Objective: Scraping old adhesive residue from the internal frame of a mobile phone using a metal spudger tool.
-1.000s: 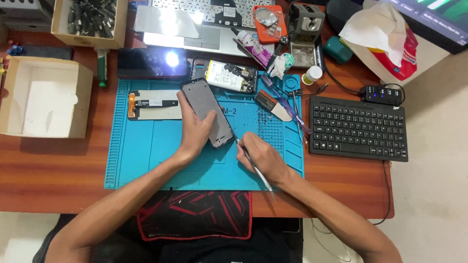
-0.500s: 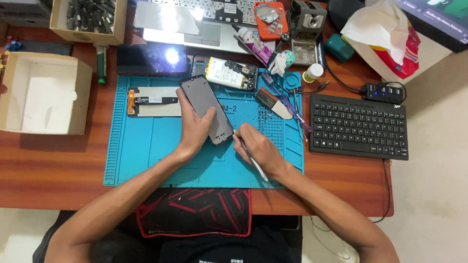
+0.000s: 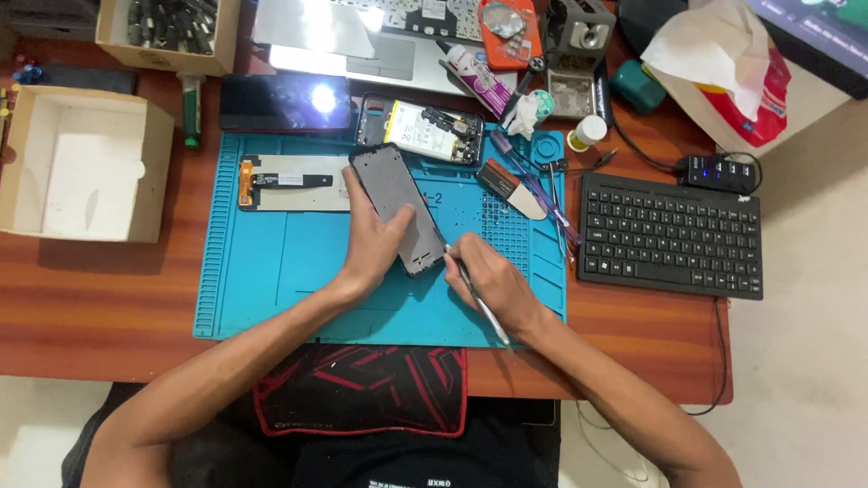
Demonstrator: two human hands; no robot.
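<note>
My left hand (image 3: 371, 244) grips a dark grey phone frame (image 3: 398, 203), holding it tilted above the blue work mat (image 3: 271, 280). My right hand (image 3: 493, 285) holds a thin white-handled tool (image 3: 479, 303) like a pen, its tip touching the lower right corner of the frame. An opened phone body (image 3: 425, 131) with a yellow battery lies at the mat's top edge. A flat silver screen panel (image 3: 294, 183) with an orange connector lies on the mat left of my left hand.
A black keyboard (image 3: 669, 237) sits right of the mat. An empty cardboard box (image 3: 81, 163) is at left, another box of parts (image 3: 167, 27) behind it. A dark phone (image 3: 285, 102), a laptop (image 3: 362, 36), a glue tube (image 3: 475, 72) and tweezers (image 3: 533, 185) crowd the back.
My left hand has pulled the frame slightly toward me and tilted it. My right hand has brought the tool tip up to the frame's lower corner.
</note>
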